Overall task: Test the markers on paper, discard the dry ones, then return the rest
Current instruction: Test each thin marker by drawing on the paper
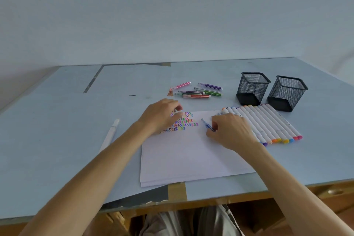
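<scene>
The right hand [229, 132] pinches a blue marker [208, 125] low on its barrel, thumb and fingers curled round it, the tip aimed far-left over the paper [191, 155]; that slant suits drawing a test squiggle on the bare stretch just right of the marks already there. The left hand [162, 116] lies over the far-left corner of the sheet, fingers loosely bent and resting partly on the rows of coloured squiggles [184, 123], most likely to pin the paper so it does not slide under the stroke. Whether it also holds a cap I cannot tell; something small shows at its fingertips but is blurred.

To the right of the sheet, touching one another, a row of white-barrelled markers [268, 122] lies side by side with coloured ends toward the near edge, apparently sorted as a group. Beyond the paper sits a loose cluster of striped markers [199, 92] in pink, purple, green and red. Two black mesh cups [268, 90] stand at the far right, ready to take back the good ones. A lone white marker [111, 134] lies well apart on the left of the tabletop [57, 120], perhaps set aside as dry.
</scene>
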